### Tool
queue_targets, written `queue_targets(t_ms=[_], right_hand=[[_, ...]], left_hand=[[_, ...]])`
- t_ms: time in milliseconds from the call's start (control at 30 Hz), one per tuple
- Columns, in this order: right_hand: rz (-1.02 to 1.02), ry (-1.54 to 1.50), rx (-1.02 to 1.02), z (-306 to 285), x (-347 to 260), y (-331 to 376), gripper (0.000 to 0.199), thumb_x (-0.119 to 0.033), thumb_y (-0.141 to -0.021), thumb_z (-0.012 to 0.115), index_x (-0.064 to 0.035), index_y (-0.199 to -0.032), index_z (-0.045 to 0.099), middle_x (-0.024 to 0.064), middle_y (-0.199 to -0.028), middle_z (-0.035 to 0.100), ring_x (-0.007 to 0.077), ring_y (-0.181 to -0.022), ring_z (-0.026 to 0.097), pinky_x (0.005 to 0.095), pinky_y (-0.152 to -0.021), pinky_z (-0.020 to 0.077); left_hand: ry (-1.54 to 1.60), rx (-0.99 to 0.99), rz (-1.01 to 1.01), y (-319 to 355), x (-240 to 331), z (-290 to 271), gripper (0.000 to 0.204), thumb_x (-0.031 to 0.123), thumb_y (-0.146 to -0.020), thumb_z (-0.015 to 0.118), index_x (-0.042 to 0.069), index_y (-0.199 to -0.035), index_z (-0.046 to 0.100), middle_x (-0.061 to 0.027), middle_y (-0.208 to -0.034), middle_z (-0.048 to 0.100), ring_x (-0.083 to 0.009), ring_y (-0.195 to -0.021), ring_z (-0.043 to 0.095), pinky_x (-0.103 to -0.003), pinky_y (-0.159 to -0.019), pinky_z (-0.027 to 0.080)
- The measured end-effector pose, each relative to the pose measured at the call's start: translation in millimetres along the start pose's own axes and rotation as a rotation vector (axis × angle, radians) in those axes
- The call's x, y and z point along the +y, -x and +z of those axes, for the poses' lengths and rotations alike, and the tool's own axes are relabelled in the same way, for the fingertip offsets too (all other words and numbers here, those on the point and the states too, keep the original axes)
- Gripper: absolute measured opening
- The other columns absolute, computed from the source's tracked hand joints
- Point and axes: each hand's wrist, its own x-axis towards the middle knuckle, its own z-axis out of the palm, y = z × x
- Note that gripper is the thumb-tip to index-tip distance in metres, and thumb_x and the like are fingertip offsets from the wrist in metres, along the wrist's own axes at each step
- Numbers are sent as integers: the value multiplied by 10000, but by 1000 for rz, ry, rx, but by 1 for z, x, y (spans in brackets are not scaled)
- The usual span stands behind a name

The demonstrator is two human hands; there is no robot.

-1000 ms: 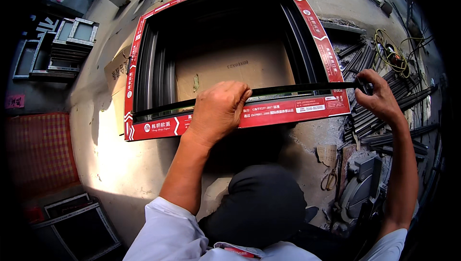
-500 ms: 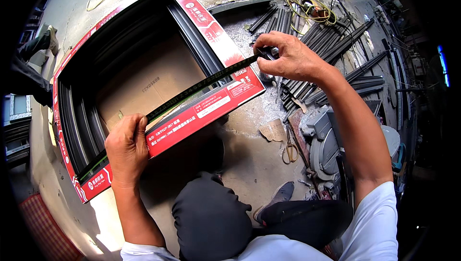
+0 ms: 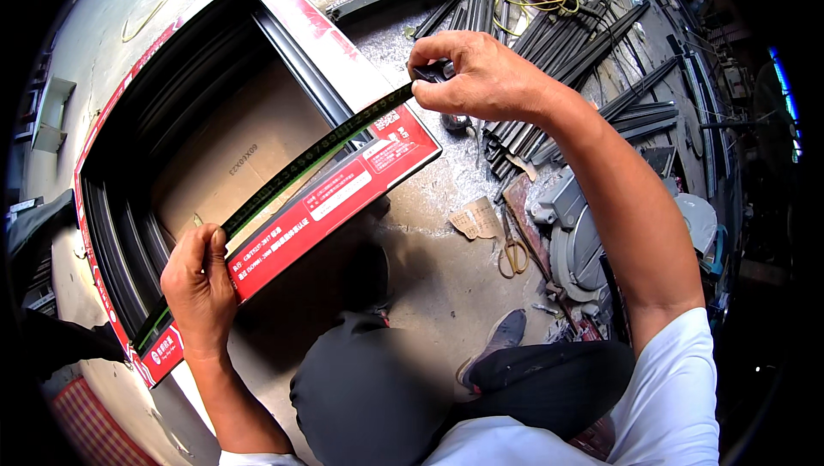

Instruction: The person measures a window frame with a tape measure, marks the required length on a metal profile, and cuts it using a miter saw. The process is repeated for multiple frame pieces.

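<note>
One dark tape blade [image 3: 309, 157] is pinched by the left fingers [image 3: 213, 251], its case [image 3: 438, 71] gripped by the right fingers [image 3: 438, 45]. Just below, the frame's red edge [image 3: 296, 236] is printed in white; floor [image 3: 429, 234] is left between it and dark strips [image 3: 580, 45] piled past the right fingers.

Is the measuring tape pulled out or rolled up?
Pulled out: the measuring tape stretches from the right hand, past the left hand, along the frame.
</note>
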Motion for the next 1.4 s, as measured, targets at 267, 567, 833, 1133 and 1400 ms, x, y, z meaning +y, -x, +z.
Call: queue_targets(t_ms=[267, 567, 833, 1133, 1400], right_hand=[[36, -22, -20, 1, 3, -5, 419, -306, -866, 714, 3, -1143, 775, 210, -960, 778, 278, -871, 759, 395, -781, 610], [37, -60, -55, 1, 4, -7, 437, -311, -873, 743, 18, -1158, 773, 184, -935, 777, 249, -833, 754, 378, -740, 609], [100, -47, -129, -4, -3, -6, 314, -251, -918, 717, -3, -1110, 739, 102, -999, 763, 172, -854, 688, 345, -727, 572], [138, -106, -182, -9, -9, -7, 315, -246, -904, 726, 3, -1096, 735, 91, -974, 750, 153, -808, 668, 332, -693, 557], [162, -99, -194, -10, -10, -8, 316, -250, -898, 720, 5, -1085, 732, 76, -892, 731, 146, -786, 669, 332, -667, 549]], left_hand=[[3, 2, -44, 1, -3, 2, 113, 74, -1079, 688, -25, -1027, 667, -140, -838, 635, -274, -726, 600, -351, -712, 506], [-17, 0, -51, 4, -5, 3, 186, 146, -1123, 671, -20, -1039, 676, -42, -822, 603, -124, -754, 540, -281, -706, 467], [-10, 7, -62, 4, -4, 3, 192, 157, -1123, 674, -19, -1047, 683, -42, -832, 617, -124, -763, 552, -282, -714, 478], [-24, 13, -60, 3, -2, 2, 195, 161, -1123, 676, -20, -1053, 688, -49, -844, 632, -128, -775, 566, -282, -726, 490], [-35, 21, -54, 1, 0, 2, 120, 93, -1088, 691, -14, -1033, 686, -126, -864, 668, -238, -750, 630, -332, -729, 527]])
